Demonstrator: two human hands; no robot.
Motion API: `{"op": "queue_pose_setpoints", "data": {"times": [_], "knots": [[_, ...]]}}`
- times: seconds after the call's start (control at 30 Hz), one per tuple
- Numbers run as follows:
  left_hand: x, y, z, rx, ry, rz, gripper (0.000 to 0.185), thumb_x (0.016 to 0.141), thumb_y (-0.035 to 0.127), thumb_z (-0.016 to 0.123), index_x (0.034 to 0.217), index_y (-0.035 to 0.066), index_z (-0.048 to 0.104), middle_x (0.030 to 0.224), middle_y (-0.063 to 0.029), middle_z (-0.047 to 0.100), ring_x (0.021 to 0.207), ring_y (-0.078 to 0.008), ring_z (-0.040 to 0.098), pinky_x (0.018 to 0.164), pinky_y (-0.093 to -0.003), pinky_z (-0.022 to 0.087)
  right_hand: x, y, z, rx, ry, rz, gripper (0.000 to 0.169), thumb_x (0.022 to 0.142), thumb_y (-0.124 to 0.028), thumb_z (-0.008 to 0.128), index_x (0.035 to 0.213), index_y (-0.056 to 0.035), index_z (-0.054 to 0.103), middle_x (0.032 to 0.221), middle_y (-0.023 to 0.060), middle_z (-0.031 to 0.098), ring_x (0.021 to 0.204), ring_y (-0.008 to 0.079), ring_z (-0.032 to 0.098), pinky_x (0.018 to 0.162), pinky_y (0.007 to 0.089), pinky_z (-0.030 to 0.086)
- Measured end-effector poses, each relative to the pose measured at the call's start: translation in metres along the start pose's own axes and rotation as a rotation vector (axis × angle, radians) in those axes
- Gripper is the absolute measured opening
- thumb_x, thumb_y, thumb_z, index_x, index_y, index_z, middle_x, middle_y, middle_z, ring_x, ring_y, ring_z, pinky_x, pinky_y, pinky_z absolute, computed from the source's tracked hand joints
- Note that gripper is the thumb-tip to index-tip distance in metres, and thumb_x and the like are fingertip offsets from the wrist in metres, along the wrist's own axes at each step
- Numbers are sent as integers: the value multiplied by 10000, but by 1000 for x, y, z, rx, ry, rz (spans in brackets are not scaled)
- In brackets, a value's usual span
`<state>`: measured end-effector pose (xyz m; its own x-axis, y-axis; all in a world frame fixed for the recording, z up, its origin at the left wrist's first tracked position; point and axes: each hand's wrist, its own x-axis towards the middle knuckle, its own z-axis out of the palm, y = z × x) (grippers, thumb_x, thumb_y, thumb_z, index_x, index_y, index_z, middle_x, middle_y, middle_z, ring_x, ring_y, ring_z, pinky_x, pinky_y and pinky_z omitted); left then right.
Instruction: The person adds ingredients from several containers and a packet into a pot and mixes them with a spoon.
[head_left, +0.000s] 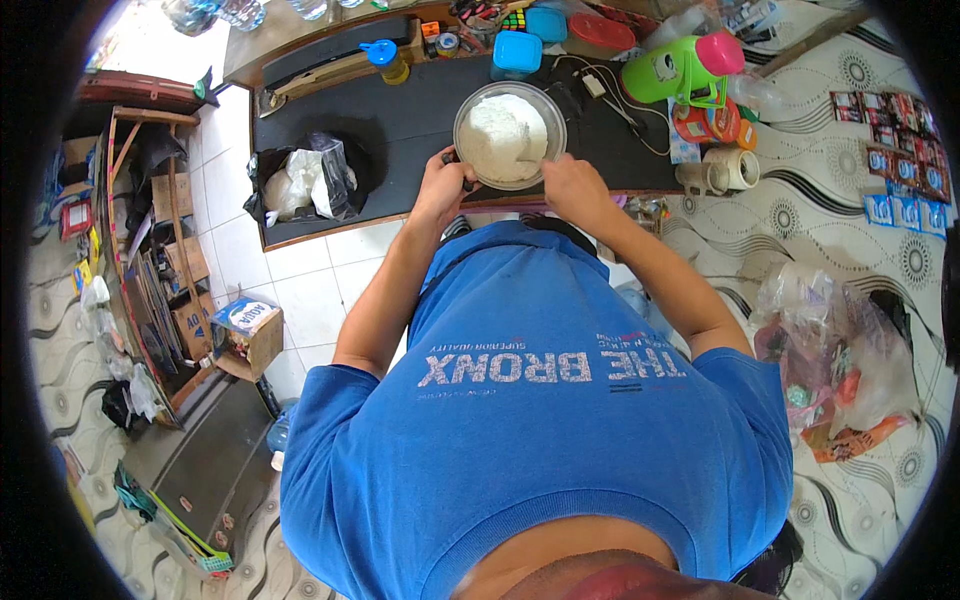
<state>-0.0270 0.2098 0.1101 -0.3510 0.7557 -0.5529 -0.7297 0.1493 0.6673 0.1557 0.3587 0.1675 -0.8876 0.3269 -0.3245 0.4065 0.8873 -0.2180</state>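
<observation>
A round clear container (459, 112) of white powder (504, 127) stands near the front edge of the black tabletop (420, 112). My left hand (444, 184) is at its lower left side, fingers closed around a small black object (469, 180) whose kind I cannot make out. At the container's lower right rim is my right hand (574, 187), its fingers curled; a thin utensil seems to run from them into the powder, mostly hidden. To the left, a black plastic bag (337, 176) lies open around a white plastic bag (300, 184).
Behind the container stand blue-lidded tubs (517, 51) and a red-lidded tub (600, 31). A green jug with a pink lid (664, 69), a white cable (630, 105) and a glass mug (701, 178) are at the right. A blue-capped bottle (390, 64) stands at the back left.
</observation>
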Motion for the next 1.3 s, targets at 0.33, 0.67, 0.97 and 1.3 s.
{"op": "queue_pose_setpoints", "data": {"times": [0.33, 0.67, 0.97, 1.3], "knots": [[5, -3, 33, -3, -82, -3, 425, 729, -137, 458, 1138, -80, 558, 934, -105, 620, 775, -171, 596, 686, -305, 530, 6, 16, -33, 20, 275, 292, 310, 930, -133, 495, 1176, 14, 611, 1001, 295, 609, 825, 451, 688, 703, 505, 575], [-7, -21, 64, -58, 96, 47, 433, 735, -136, 446, 1155, -92, 541, 1052, -139, 617, 897, -221, 650, 839, -356, 604, -8, 33, -12, 194, 214, -65, 240, 916, -112, 485, 1041, -14, 663, 911, 293, 624, 776, 460, 668, 689, 517, 547], [-20, -34, 75, -95, 90, 61, 471, 705, -144, 468, 1168, -103, 543, 901, -113, 613, 724, -176, 602, 657, -301, 544, 14, 57, -46, 38, 327, -97, 421, 878, -57, 513, 1285, -85, 618, 992, 247, 578, 694, 405, 665, 646, 499, 553], [-37, -26, 82, -183, 227, 141, 370, 713, -145, 445, 1058, -80, 563, 844, -117, 596, 669, -184, 546, 575, -303, 462, 8, 58, -40, -6, 249, -57, 231, 884, -100, 516, 972, 34, 683, 936, 275, 623, 708, 436, 686, 633, 481, 580]]}}
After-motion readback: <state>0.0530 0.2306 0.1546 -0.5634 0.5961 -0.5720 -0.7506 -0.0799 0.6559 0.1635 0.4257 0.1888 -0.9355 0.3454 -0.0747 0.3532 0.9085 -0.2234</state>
